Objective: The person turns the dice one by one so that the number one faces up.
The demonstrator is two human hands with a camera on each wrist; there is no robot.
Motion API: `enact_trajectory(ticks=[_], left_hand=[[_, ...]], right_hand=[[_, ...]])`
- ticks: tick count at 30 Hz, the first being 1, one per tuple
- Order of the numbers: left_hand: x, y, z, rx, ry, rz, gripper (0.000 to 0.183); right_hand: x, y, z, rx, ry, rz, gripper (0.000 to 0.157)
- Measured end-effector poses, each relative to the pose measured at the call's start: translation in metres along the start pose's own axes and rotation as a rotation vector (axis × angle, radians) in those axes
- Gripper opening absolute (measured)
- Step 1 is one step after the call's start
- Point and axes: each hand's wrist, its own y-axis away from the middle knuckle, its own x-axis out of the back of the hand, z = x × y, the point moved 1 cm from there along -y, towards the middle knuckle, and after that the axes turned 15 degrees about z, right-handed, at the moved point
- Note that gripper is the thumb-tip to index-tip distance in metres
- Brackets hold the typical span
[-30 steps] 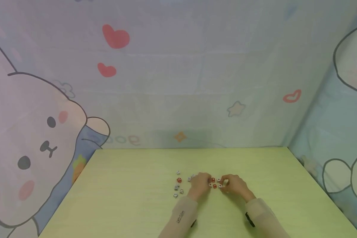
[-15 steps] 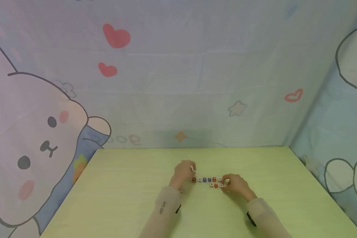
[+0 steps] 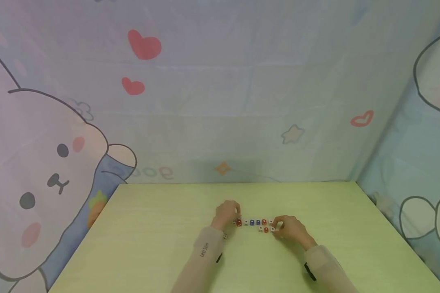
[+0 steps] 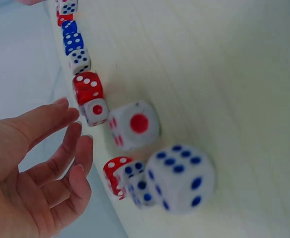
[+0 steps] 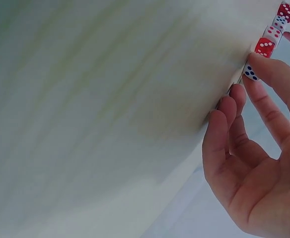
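Observation:
Small dice stand in a row on the table, with a shorter row in front at its right end. My left hand [image 3: 226,212] is at the row's left end. In the left wrist view its fingers are loosely bent beside a white die with a red pip [image 4: 96,111], holding nothing. A red die [image 4: 88,87] adjoins that die. My right hand [image 3: 292,230] is at the right end. In the right wrist view, its thumb and a finger pinch a white die with blue pips [image 5: 251,73]. A red die [image 5: 264,47] stands just beyond it.
Loose dice lie near the left hand: a larger-looking white die [image 4: 135,125], a white die with blue pips [image 4: 181,178] and a red die [image 4: 116,176]. The pale yellow table [image 3: 161,219] meets a patterned cloth [image 3: 212,81] at its back edge.
My left hand has moved left, away from the middle of the row, and more dice now stand in line there, blue ones among them. The right hand stays in place.

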Motion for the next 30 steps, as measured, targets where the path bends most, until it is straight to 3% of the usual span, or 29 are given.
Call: enact_trajectory(ticks=[4,10,25,30], left_hand=[[-0.004,0.000,0.001,-0.015,-0.055,-0.005,0.011],[0.002,0.003,0.002,-0.016,-0.067,-0.007,0.013],[0.002,0.001,-0.007,-0.025,-0.075,0.068,0.018],[0.001,0.001,-0.010,-0.012,-0.073,0.042,0.007]], right_hand=[[0.000,0.000,0.000,-0.004,0.000,0.000,0.013],[-0.001,0.002,0.000,-0.004,0.008,0.002,0.014],[-0.001,0.000,-0.003,0.005,0.017,0.014,0.013],[0.000,0.000,-0.002,0.005,0.030,0.017,0.013]])
